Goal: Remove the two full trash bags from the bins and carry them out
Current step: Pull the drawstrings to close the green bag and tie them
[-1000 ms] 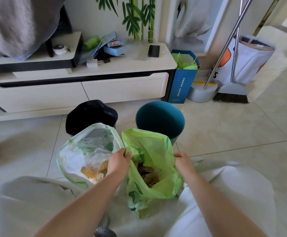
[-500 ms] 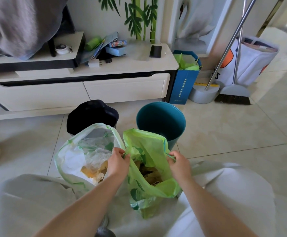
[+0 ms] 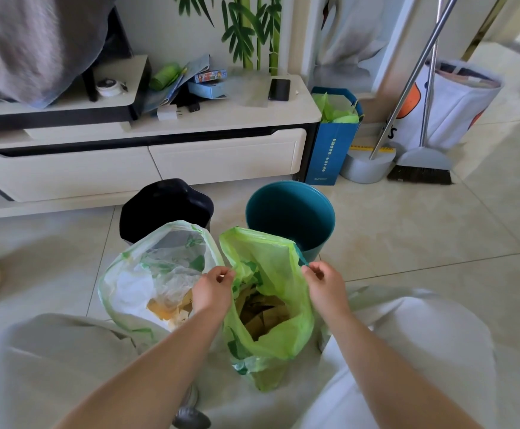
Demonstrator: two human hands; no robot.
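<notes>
Pinching the rim of the green bag point(image 3: 268, 308) from both sides, the left hand point(image 3: 212, 289) is closed on its left edge and the right hand point(image 3: 325, 281) is closed on its right edge, where a thin drawstring shows between the fingertips. The bag stands open on the floor point(image 3: 407, 230) between the person's knees, with brown and yellowish rubbish visible inside. Just left of it, touching it, the white bag point(image 3: 147, 280) also stands open on the floor, holding crumpled plastic and yellow scraps; neither hand grips it. Both bags are out of the bins. The black bin point(image 3: 166, 205) sits just beyond the white bag, and the teal bin point(image 3: 289, 215) sits just beyond the green bag, to the right of the black one. Farther back, a low cabinet point(image 3: 147, 162) runs along the wall, with a phone point(image 3: 279, 89) and small boxes on top. Right of it stand a blue paper bag point(image 3: 333, 150), a dustpan point(image 3: 365, 165) and a broom point(image 3: 422, 168), and a white tote point(image 3: 450, 109) is at the far right.
</notes>
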